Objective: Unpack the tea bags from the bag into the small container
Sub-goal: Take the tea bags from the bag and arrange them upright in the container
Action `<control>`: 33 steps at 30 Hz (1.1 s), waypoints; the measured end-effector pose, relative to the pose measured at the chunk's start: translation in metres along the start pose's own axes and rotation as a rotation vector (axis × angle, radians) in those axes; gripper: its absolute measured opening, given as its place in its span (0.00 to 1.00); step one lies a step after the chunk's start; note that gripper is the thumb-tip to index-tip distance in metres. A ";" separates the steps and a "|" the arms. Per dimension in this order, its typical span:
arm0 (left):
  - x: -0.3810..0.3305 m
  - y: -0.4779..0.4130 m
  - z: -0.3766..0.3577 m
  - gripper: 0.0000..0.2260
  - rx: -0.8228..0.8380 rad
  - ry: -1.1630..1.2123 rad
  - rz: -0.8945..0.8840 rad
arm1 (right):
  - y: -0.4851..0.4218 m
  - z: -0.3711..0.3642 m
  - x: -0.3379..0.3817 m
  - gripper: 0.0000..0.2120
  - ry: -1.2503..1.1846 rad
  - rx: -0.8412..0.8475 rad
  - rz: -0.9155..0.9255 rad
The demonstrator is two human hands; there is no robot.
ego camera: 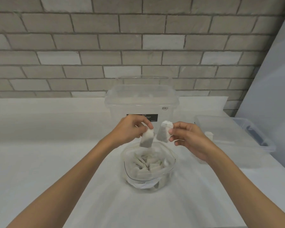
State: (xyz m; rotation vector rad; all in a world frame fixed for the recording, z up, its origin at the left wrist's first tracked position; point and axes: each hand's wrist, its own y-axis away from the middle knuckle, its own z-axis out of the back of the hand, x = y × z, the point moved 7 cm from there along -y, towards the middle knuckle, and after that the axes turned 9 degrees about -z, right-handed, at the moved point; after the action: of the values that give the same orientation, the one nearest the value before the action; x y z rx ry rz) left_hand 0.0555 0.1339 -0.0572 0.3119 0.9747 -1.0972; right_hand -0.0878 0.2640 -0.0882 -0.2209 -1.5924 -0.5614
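Note:
A clear plastic bag (169, 168) full of several tea bags sits open on the white table near me. My left hand (130, 130) pinches one tea bag (146, 139) by its top, just above the bag's mouth. My right hand (187, 139) pinches a second tea bag (163, 133) beside the first; the two tea bags hang a little apart. A small, shallow clear container (237, 145) lies to the right, with one pale tea bag (209, 134) showing inside it.
A tall clear tub (141, 102) with a black label stands behind my hands against a grey brick wall. A dark blue object (255, 134) lies behind the shallow container at the table's right edge, next to a pale wall.

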 end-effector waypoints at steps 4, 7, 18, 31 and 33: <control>-0.028 -0.023 -0.019 0.09 -0.012 0.155 -0.052 | 0.010 0.029 0.021 0.03 -0.064 -0.001 0.058; -0.050 -0.043 -0.037 0.09 -0.016 0.177 -0.084 | 0.018 0.056 0.038 0.05 -0.061 -0.010 0.099; -0.109 -0.122 -0.125 0.02 0.058 0.161 -0.189 | 0.020 0.173 0.074 0.09 0.163 -0.160 0.127; -0.092 -0.211 -0.238 0.07 0.105 -0.059 -0.137 | -0.014 0.289 0.068 0.03 0.961 -0.399 0.225; -0.078 -0.221 -0.260 0.10 0.153 -0.161 -0.094 | -0.023 0.295 0.055 0.06 1.086 -0.381 0.194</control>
State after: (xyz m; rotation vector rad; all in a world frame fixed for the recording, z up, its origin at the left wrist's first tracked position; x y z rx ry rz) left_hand -0.2742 0.2476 -0.0910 0.2993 0.7701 -1.2661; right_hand -0.3639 0.3750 -0.0418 -0.2826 -0.4031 -0.6646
